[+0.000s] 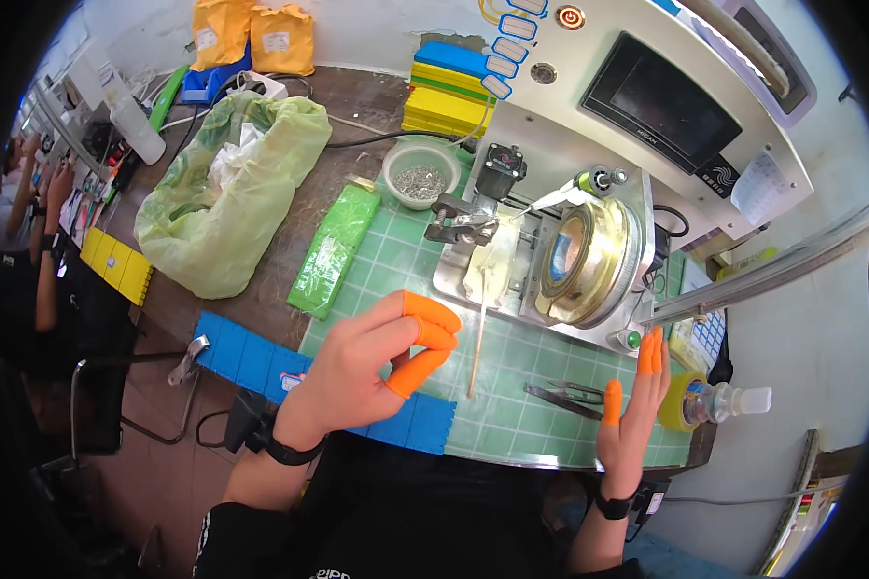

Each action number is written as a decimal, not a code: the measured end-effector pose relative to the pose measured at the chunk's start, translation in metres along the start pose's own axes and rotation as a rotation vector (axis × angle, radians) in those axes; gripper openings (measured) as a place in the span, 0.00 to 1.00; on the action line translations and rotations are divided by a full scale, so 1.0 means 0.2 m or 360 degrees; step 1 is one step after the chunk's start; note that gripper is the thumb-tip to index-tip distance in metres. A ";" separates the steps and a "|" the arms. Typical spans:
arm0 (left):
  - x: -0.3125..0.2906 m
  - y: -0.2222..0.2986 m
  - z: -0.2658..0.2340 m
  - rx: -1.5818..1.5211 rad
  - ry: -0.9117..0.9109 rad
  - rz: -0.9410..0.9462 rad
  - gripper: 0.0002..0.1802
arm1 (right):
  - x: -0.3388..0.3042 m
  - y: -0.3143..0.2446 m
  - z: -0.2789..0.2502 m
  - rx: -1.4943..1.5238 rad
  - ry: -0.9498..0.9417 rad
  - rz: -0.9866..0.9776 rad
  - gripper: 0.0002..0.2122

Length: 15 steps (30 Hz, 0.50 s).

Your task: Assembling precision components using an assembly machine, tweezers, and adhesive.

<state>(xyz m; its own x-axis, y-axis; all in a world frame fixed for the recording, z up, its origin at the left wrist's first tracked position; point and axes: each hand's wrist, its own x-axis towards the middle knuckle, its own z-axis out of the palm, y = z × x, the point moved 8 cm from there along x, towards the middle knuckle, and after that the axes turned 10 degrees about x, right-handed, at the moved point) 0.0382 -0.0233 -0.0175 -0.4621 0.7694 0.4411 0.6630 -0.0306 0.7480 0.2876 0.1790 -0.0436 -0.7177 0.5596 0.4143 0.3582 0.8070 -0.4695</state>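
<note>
My left hand, with orange finger cots, hovers over the green mat, its thumb and fingertips curled together in a pinch. Whatever may be between the fingertips is too small or hidden to make out. My right hand also wears orange finger cots; its fingers stretch upward, apart from the thumb, beside a green button on the machine's base. Between the hands, a thin wooden stick leans down from the machine's plate. Dark tweezers lie left of my right hand. A round metal reel sits on the machine.
A bowl of small metal parts stands behind a green wrapped packet. Farther left is a bag-lined bin. Blue strips line the front edge. A yellow-banded bottle stands at right. Other people work at far left.
</note>
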 end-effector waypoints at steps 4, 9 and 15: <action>-0.01 -0.01 -0.02 -0.0054 -0.0052 -0.0026 0.08 | -0.03 0.16 0.01 -0.0171 -0.0206 0.0153 0.31; 0.11 0.01 -0.15 -0.0296 0.0125 0.0286 0.04 | -0.09 0.28 -0.19 0.0418 0.0274 0.0146 0.23; 0.43 -0.22 -0.21 -0.1086 0.0236 0.0029 0.05 | -0.27 0.55 -0.20 0.0677 0.0536 0.0336 0.21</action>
<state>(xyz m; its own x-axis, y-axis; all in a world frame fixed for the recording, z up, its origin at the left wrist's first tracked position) -0.0556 0.0186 0.0076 -0.5623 0.6712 0.4831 0.1757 -0.4739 0.8629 0.3898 0.2446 -0.0853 -0.4023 0.7854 0.4704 0.1516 0.5639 -0.8118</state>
